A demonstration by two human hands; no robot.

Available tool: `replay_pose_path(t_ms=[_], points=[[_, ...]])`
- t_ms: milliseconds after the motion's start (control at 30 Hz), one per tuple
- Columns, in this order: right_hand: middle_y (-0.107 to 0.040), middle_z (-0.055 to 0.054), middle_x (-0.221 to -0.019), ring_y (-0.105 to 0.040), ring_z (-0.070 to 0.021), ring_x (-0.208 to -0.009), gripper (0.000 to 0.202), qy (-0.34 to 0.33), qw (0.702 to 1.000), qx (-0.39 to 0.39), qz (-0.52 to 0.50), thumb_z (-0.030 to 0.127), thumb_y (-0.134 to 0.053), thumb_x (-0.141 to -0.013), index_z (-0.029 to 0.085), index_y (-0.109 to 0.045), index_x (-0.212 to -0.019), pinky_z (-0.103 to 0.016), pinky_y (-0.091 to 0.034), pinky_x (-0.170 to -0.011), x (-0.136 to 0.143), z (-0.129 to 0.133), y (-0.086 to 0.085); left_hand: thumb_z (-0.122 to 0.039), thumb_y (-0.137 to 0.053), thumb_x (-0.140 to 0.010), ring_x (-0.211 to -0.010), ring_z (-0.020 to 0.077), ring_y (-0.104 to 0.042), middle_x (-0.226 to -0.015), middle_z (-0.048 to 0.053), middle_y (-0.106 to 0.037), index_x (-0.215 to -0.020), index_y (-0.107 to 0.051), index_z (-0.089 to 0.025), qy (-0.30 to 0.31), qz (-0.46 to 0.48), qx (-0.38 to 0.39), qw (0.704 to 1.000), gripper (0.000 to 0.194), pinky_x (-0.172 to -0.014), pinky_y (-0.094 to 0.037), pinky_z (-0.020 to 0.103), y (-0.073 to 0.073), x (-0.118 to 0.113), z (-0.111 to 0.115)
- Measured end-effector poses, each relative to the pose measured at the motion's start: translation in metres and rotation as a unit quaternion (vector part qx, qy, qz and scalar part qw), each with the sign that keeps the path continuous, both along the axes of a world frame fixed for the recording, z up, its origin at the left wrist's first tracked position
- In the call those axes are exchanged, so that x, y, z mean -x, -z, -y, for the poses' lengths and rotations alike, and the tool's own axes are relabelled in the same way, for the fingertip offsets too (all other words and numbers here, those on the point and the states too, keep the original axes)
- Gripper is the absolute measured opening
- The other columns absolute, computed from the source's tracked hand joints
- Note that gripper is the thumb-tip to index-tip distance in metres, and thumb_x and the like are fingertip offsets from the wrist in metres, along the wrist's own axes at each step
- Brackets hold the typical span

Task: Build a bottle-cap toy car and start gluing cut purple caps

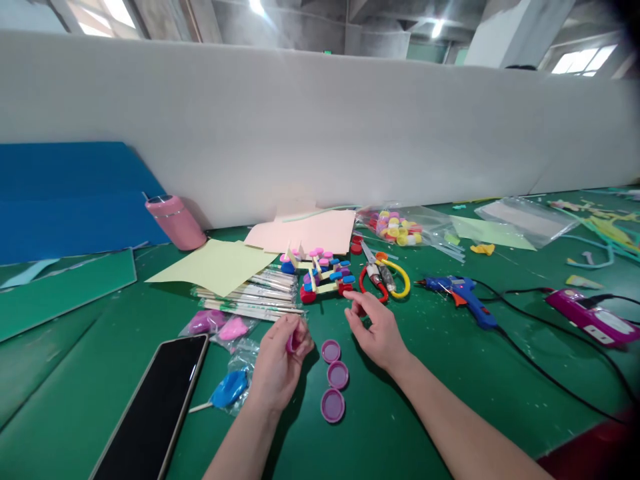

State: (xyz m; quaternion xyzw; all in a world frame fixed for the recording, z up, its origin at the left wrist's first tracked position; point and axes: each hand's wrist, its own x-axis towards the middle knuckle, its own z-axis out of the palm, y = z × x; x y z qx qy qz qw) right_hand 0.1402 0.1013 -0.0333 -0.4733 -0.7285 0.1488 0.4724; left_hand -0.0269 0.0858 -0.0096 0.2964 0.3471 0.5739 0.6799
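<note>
My left hand [284,353] is closed with a small purple cap [290,343] between its fingers, partly hidden by them. In a short column between my hands lie three purple caps, hollow side up: the far one [331,351], the middle one [338,375] and the near one [333,405]. Over the table to their right is my right hand [376,330], fingers bent and apart, holding nothing. Just beyond its fingertips stand small assemblies [320,288] of pale sticks with red, blue, pink and purple pieces; I cannot tell whether the fingers touch them.
Scissors [384,277] lie behind my right hand. A blue glue gun [465,297] with a black cord is to the right. Wrapped sticks [260,293], clay packets [220,325] and a phone [155,407] are on the left. Bagged caps [397,228] sit farther back.
</note>
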Motion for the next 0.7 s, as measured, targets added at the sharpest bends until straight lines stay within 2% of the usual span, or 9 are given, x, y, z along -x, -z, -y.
replay_pose_path(t_ms=[200,333,500,600,700], points=[[-0.055,-0.002,-0.078,-0.056,-0.0132,-0.07,0.018,0.028,0.999,0.008,0.027,0.018,-0.045,-0.081,0.019,-0.051,-0.098,-0.024,-0.048,-0.065,0.0,0.0,0.002,-0.023,-0.052,-0.078,-0.044,0.0054,-0.034,-0.055,-0.006,-0.042,-0.056,-0.049,-0.015,0.001,-0.008,0.003,1.0,0.023,-0.046,-0.027,0.022,0.001,-0.002,0.002],[-0.057,-0.004,-0.087,-0.057,-0.0147,-0.079,0.021,0.11,0.991,0.02,0.067,0.019,-0.044,-0.083,0.018,-0.049,-0.104,-0.027,-0.048,-0.072,-0.018,-0.013,-0.002,-0.025,-0.052,-0.078,-0.045,0.0061,-0.034,-0.055,-0.005,-0.042,-0.06,-0.053,-0.016,0.004,-0.014,0.009,1.0,0.02,-0.047,-0.027,0.022,0.006,-0.003,0.004],[-0.054,-0.006,-0.11,-0.056,-0.0186,-0.092,0.024,0.216,0.959,0.07,0.169,0.027,-0.049,-0.086,0.017,-0.051,-0.108,-0.038,-0.047,-0.077,-0.052,-0.042,-0.009,-0.023,-0.05,-0.079,-0.045,0.0068,-0.033,-0.054,-0.005,-0.04,-0.06,-0.054,-0.016,0.006,-0.021,0.007,1.0,0.021,-0.046,-0.026,0.022,0.008,-0.004,0.004],[-0.054,-0.006,-0.112,-0.056,-0.0188,-0.092,0.026,0.234,0.935,0.122,0.235,0.027,-0.05,-0.086,0.017,-0.051,-0.11,-0.039,-0.047,-0.076,-0.059,-0.052,-0.01,-0.021,-0.05,-0.079,-0.045,0.0072,-0.032,-0.053,-0.005,-0.039,-0.059,-0.055,-0.016,0.012,-0.025,0.008,1.0,0.021,-0.046,-0.025,0.022,0.008,-0.006,0.004],[-0.054,-0.006,-0.111,-0.057,-0.0187,-0.091,0.027,0.238,0.916,0.167,0.277,0.027,-0.05,-0.086,0.016,-0.05,-0.111,-0.038,-0.048,-0.075,-0.054,-0.057,-0.011,-0.021,-0.051,-0.078,-0.046,0.0074,-0.031,-0.053,-0.005,-0.039,-0.059,-0.054,-0.017,0.011,-0.027,0.009,1.0,0.02,-0.046,-0.025,0.022,0.007,-0.006,0.005]])
